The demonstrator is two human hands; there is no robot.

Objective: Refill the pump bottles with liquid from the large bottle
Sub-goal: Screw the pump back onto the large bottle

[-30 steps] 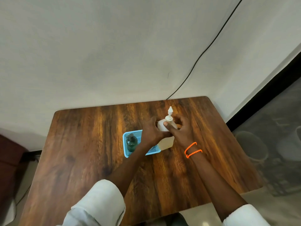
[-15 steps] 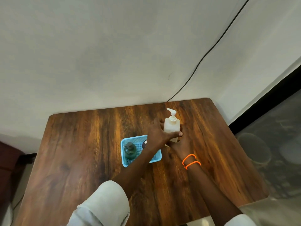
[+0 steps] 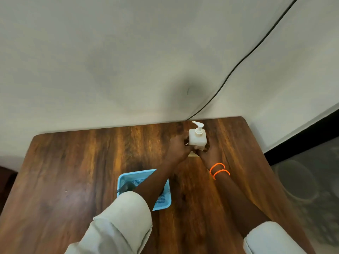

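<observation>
A white square pump bottle [image 3: 197,138] stands upright near the far edge of the wooden table [image 3: 77,171]. My left hand [image 3: 178,149] grips its lower left side. My right hand [image 3: 208,153], with orange bands at the wrist, holds its lower right side. The bottle's base is mostly hidden by my fingers. Nearer to me sits a blue mesh basket [image 3: 163,200], partly under my left forearm. A dark pump bottle [image 3: 126,186] in it shows only its top above my sleeve.
A white wall rises right behind the table, and a black cable [image 3: 238,65] runs down it to the table's back edge. The table's right edge drops to a grey floor with round containers [image 3: 295,180].
Both hands have carried the white pump bottle away from the basket toward the table's far edge. The basket now lies closer to me under my left forearm.
</observation>
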